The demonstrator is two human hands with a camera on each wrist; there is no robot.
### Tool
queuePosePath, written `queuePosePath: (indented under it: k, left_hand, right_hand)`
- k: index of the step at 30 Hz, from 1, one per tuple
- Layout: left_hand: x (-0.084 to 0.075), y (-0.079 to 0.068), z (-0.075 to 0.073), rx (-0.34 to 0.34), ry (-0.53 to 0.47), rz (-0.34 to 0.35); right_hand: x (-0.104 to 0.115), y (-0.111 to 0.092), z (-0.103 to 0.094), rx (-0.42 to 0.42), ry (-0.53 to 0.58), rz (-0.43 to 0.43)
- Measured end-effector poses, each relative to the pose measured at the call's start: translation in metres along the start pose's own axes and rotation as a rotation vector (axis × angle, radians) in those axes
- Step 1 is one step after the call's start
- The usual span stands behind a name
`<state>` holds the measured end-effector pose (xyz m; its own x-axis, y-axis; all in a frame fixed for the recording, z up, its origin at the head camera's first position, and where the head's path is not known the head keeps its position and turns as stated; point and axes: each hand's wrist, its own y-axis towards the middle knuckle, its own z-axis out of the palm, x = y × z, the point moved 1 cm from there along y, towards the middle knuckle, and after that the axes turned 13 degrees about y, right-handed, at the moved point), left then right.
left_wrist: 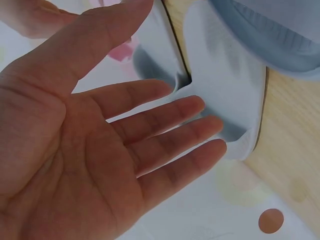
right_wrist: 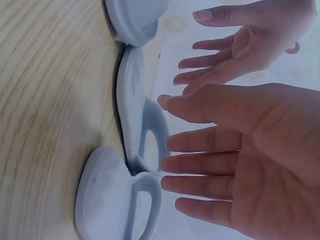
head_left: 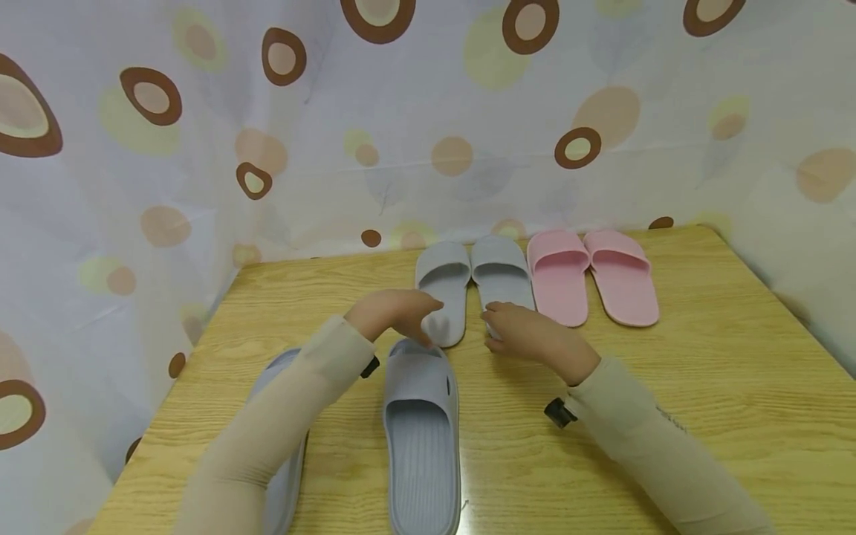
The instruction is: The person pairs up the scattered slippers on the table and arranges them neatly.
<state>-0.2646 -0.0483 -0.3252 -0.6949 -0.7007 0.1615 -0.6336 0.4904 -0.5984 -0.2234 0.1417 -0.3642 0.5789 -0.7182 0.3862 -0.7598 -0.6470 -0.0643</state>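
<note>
In the head view my left hand (head_left: 401,310) hovers over the left light grey slipper (head_left: 444,279), its fingers extended and holding nothing. Just below its thumb is the toe end of a larger blue-grey slipper (head_left: 421,438). My right hand (head_left: 531,336) is over the heel of the right light grey slipper (head_left: 500,279), also holding nothing. Straight, spread fingers show on my left hand (left_wrist: 100,150) in the left wrist view, and on my right hand (right_wrist: 250,160) in the right wrist view. The two light grey slippers stand side by side, toes toward the back.
Beside the light grey pair, a pink pair of slippers (head_left: 560,290) stands along the table's back edge. A second blue-grey slipper (head_left: 284,487) lies at the left, partly hidden by my left sleeve. Spotted cloth (head_left: 428,96) hangs behind the wooden table (head_left: 722,386).
</note>
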Motion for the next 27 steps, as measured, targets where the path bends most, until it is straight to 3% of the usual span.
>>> queuePosePath:
  k: [5, 13, 27]
  left_hand:
    - [0.001, -0.019, -0.002, -0.034, 0.0, -0.011]
    - [0.0, -0.05, -0.004, -0.107, -0.007, -0.008]
    - [-0.003, -0.093, 0.011, -0.25, -0.018, -0.064]
  right_hand:
    - [0.015, -0.004, -0.004, -0.072, -0.019, -0.076]
    - [0.037, -0.009, -0.009, -0.122, -0.027, -0.119]
    - [0.069, -0.02, -0.007, -0.247, -0.125, -0.328]
